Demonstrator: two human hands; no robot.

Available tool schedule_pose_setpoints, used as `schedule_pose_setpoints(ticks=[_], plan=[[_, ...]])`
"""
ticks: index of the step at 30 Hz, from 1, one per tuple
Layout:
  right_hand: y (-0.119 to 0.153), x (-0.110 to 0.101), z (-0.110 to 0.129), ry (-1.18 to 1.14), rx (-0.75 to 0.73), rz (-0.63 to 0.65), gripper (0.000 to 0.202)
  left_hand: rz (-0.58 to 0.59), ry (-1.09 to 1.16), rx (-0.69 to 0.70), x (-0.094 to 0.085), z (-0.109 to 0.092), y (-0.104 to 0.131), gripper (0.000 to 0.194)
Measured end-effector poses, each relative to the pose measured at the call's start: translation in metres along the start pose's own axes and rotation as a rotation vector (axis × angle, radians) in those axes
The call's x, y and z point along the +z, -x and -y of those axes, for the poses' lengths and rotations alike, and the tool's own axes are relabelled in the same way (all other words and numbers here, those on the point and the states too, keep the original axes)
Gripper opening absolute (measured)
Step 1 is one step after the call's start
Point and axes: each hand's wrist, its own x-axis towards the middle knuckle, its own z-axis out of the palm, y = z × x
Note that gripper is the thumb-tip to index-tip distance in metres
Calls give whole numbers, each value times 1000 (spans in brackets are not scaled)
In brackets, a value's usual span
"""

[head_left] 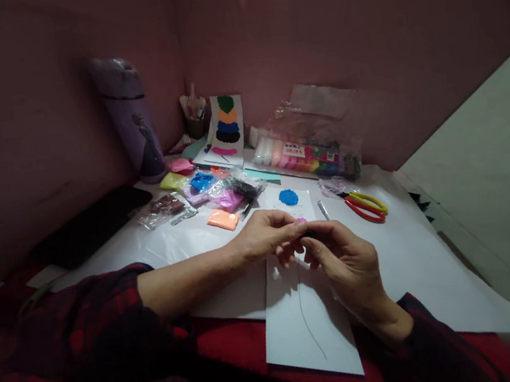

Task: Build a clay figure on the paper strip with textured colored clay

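Both hands meet over the narrow white card (283,314), the left hand (266,234) and right hand (349,260) pinched together on a small dark piece (309,234), mostly hidden by fingers. Beneath them, a thin curved line runs down the card; a blue patch (288,197) sits beyond the fingertips.

Ahead and to the left, clay packets crowd the desk, the peach packet (223,219) nearest the left forearm. Behind them stand a tall purple bottle (133,126), a pot of tools (195,120) and a propped card with coloured patches (227,125). A bulky plastic pack (297,154) closes off the back, near the wall (355,29). A black flat object (97,227) lies far left.

Just past the right hand lie a silvery stick (324,211) and a tool with red and yellow handles (367,208). Right of these, the white sheet (420,268) stretches to its slanting edge, giving that hand sideways room. The card's near end juts past the sheet over red cloth (230,348).
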Motion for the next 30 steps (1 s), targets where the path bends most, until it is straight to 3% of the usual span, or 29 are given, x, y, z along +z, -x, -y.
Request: schedule_pose_setpoints(ticks=[12,18,24,30], plan=[[-2,1,6,-197,105,-77,11,-44,114,27,-2,2,-1,23],[-3,0,7,-207,122,-94,13,-3,77,22,-1,2,0,25],[-8,-3,5,-217,175,-158,10,-68,20,38,3,-1,0,12],[-15,-7,-6,-352,283,-243,13,-73,58,61,0,1,-2,17]])
